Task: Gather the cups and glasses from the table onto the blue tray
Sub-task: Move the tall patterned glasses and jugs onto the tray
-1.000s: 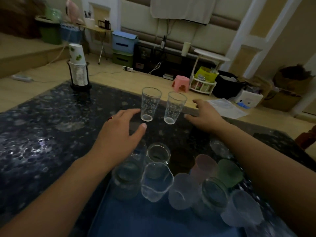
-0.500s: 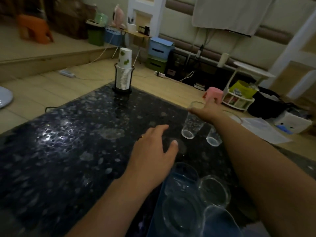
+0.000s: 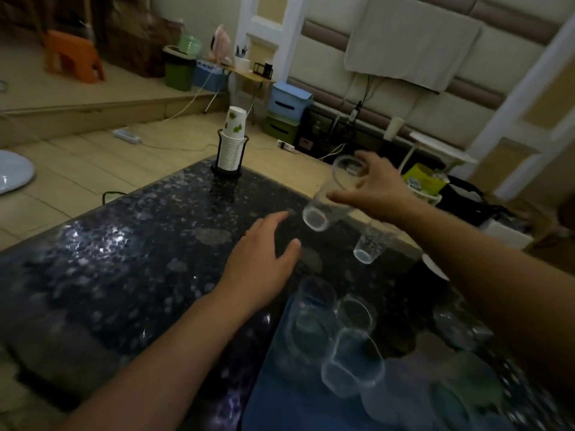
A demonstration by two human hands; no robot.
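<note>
My right hand (image 3: 378,189) grips a clear glass (image 3: 326,202) and holds it tilted above the dark speckled table (image 3: 124,259). A second clear glass (image 3: 368,247) stands on the table just under my right forearm. My left hand (image 3: 264,259) hovers with spread fingers over the table, to the left of the lifted glass, holding nothing. The blue tray (image 3: 286,396) lies at the near right and carries several clear glasses (image 3: 314,318) and pale plastic cups; my right arm hides part of them.
A stack of white paper cups (image 3: 231,141) in a black holder stands at the table's far corner. The table's far edge runs close behind the two glasses. Beyond it lie the floor, storage boxes (image 3: 289,101), a white rack and cables.
My right hand has closed round one of the two glasses and lifted it off the table, tilting it. My left hand stayed near the same spot. The camera swung left.
</note>
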